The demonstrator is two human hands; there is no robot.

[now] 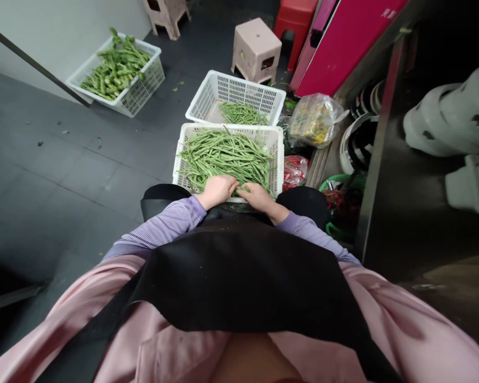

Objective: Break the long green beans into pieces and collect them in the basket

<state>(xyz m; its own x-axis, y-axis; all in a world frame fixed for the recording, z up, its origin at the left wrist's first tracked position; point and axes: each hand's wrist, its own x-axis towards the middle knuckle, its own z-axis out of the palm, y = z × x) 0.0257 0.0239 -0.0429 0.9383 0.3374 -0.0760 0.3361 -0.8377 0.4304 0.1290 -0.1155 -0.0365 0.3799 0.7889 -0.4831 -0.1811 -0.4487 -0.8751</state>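
Observation:
Right in front of my lap is a white plastic basket (279, 159) heaped with long green beans (227, 154). Over its near edge my left hand (219, 190) and my right hand (258, 197) meet, fingertips close together. Both hands are closed in a pinch, and a bit of green bean shows between them by the right fingers. The exact length of bean in the left fingers is mostly hidden by the hand.
Behind stands a second white basket (199, 101) with fewer beans. Farther left, another basket (154, 80) holds thick green stalks. A pale stool (255, 45) and a red stool (293, 26) stand beyond. On the right are a clear bag (317, 119), a red-filled bag (294, 170) and a metal-edged counter (377, 175).

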